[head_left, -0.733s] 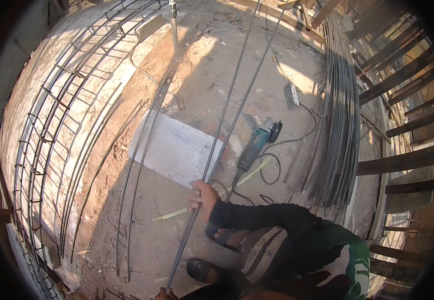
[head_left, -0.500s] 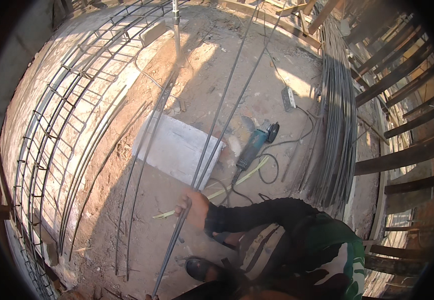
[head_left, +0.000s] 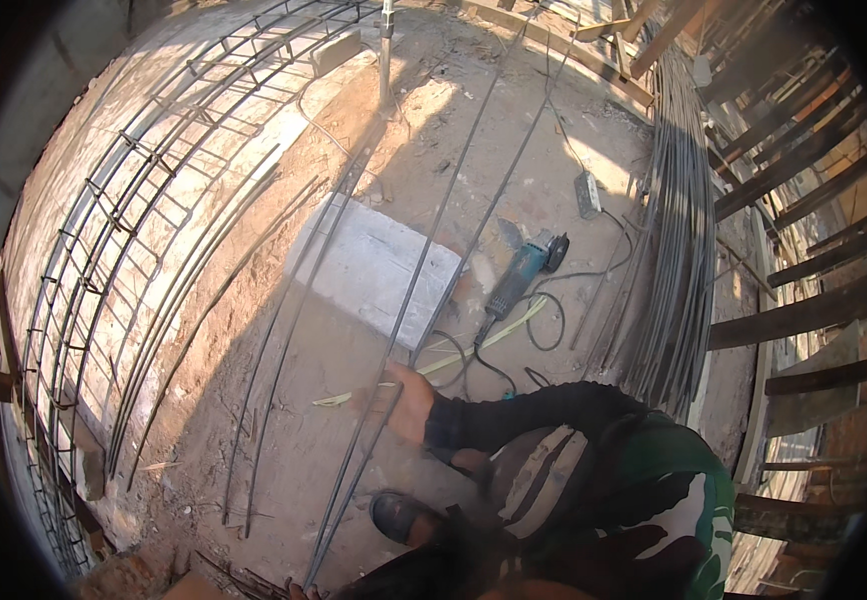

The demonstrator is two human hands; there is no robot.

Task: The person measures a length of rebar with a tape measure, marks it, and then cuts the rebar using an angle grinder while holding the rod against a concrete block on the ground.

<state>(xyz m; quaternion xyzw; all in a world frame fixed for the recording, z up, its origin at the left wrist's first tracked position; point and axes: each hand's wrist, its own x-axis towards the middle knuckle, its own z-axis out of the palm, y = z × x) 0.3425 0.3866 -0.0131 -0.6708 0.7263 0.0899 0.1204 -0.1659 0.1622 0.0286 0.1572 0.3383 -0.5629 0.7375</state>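
Two long thin steel rods (head_left: 439, 215) slant from the far side down to the near edge, spread a little apart. My right hand (head_left: 412, 402), in a black sleeve, is closed about them below the middle; its fingertips are blurred. At the bottom edge a small part of my left hand (head_left: 302, 592) shows at the rods' near ends, its fingers mostly cut off. Beneath the rods lies a pale grey rectangular slab (head_left: 374, 265). Right of the slab, a teal angle grinder (head_left: 524, 275) rests on the ground with its black cord trailing toward me.
More loose rods (head_left: 284, 350) lie to the left, beside a long tied rebar cage (head_left: 119, 215). A thick rod bundle (head_left: 679, 230) runs along the right, near timber pieces (head_left: 804, 310). A power strip (head_left: 588, 195) and an upright metal post (head_left: 386, 60) stand out farther off.
The two rods have spread apart around my right hand, where they lay close together before. The whole view has shifted slightly; the grinder and slab keep their places on the ground.
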